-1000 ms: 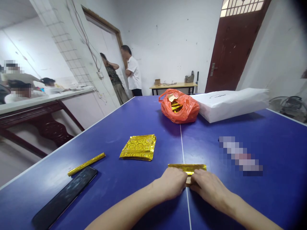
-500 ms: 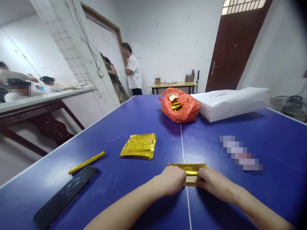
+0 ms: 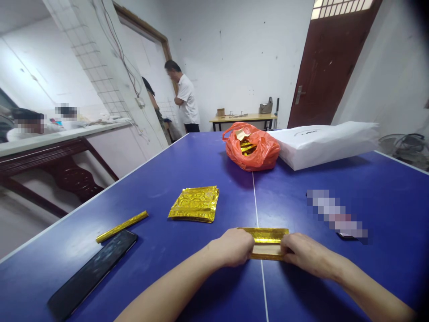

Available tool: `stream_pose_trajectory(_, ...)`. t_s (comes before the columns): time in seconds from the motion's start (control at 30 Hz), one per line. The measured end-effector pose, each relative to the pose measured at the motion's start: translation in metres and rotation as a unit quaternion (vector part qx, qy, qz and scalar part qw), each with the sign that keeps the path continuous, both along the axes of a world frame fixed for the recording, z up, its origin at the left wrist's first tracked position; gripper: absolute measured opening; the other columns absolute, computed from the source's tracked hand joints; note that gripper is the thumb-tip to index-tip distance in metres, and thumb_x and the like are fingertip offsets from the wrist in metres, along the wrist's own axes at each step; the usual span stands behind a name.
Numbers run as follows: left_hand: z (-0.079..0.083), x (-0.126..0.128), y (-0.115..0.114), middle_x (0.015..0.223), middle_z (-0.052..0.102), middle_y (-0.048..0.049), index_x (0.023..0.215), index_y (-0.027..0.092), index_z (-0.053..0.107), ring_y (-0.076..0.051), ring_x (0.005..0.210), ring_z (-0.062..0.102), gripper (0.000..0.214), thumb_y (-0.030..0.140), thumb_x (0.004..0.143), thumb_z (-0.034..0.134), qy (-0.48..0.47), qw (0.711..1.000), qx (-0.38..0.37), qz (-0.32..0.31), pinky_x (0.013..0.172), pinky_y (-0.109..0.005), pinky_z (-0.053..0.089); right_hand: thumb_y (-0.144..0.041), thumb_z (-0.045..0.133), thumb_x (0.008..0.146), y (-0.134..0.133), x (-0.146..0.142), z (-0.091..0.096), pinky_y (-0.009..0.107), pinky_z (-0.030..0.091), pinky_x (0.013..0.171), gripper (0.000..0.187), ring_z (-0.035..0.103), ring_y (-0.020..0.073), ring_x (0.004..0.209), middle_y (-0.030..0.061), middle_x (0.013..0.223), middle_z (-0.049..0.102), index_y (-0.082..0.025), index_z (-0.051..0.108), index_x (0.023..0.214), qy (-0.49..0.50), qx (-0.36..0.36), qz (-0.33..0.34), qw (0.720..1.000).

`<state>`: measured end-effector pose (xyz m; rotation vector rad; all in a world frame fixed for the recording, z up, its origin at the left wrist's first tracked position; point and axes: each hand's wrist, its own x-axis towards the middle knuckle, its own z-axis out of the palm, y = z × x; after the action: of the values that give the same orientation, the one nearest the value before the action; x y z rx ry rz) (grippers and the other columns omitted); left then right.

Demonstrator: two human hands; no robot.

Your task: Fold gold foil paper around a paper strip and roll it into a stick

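Taking the held sheet as the dial's hub, with twelve o'clock pointing away from the person, a black, slab-like phone (image 3: 93,273) lies flat towards nine o'clock on the blue, white-edged table (image 3: 150,250). A slim, shiny gold tube (image 3: 122,226) rests just beyond its upper end, also near nine. At ten sits a neat stack of square, embossed gold foil sheets (image 3: 194,204).

The left hand (image 3: 235,247) has its grip clamped on the left end of a creased gold foil sheet with a tan inner face (image 3: 268,250), its fingertips hidden. Just short of twelve stands a crumpled, orange-red plastic bag (image 3: 256,158), its mouth showing gold pieces. The sheet lies across the table's white centre line. The right hand (image 3: 303,250) has thumb and fingers together on the sheet's right end. A large, boxy white bag (image 3: 326,145) lies at one o'clock, and a pixelated, elongated object (image 3: 337,217) between two and three.
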<state>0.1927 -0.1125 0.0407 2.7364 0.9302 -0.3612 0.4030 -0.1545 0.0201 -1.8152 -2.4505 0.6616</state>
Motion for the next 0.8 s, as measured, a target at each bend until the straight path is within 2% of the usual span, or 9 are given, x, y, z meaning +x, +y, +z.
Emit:
stream_pose_trajectory(0.3,-0.005,-0.002,0.0,0.081,0.066,-0.0105,0.076,0.015,0.063,-0.024,0.073,0.063,0.015,0.012,0.073,0.049,0.006,0.999,0.034,-0.02,0.06,-0.029,0.047,-0.013,0.047,0.068,0.0,0.002,0.0,0.024,0.031,0.056,0.016,0.055,0.0158,0.066,0.0023,0.071,0.065,-0.02,0.062,0.067,-0.007,0.009,0.003,1.0)
stream_pose_trajectory(0.63,-0.005,0.002,-0.005,0.091,0.061,-0.0111,0.087,0.012,0.056,-0.023,0.081,0.057,0.017,0.009,0.078,0.042,-0.011,0.993,0.119,-0.017,0.068,-0.032,0.045,-0.012,0.046,0.069,-0.004,-0.007,0.003,0.026,0.03,0.055,0.02,0.058,0.018,0.067,0.0042,0.072,0.067,-0.02,0.064,0.066,-0.039,0.01,-0.013,0.999)
stream_pose_trajectory(0.8,-0.016,0.011,-0.014,0.088,0.058,-0.0093,0.086,0.012,0.055,-0.021,0.08,0.053,0.014,0.012,0.081,0.042,-0.051,0.985,0.155,-0.062,0.066,-0.031,0.044,-0.013,0.046,0.07,-0.005,-0.009,0.003,0.027,0.03,0.054,0.021,0.06,0.0208,0.068,0.0062,0.072,0.068,-0.02,0.065,0.066,-0.055,0.022,-0.019,0.998)
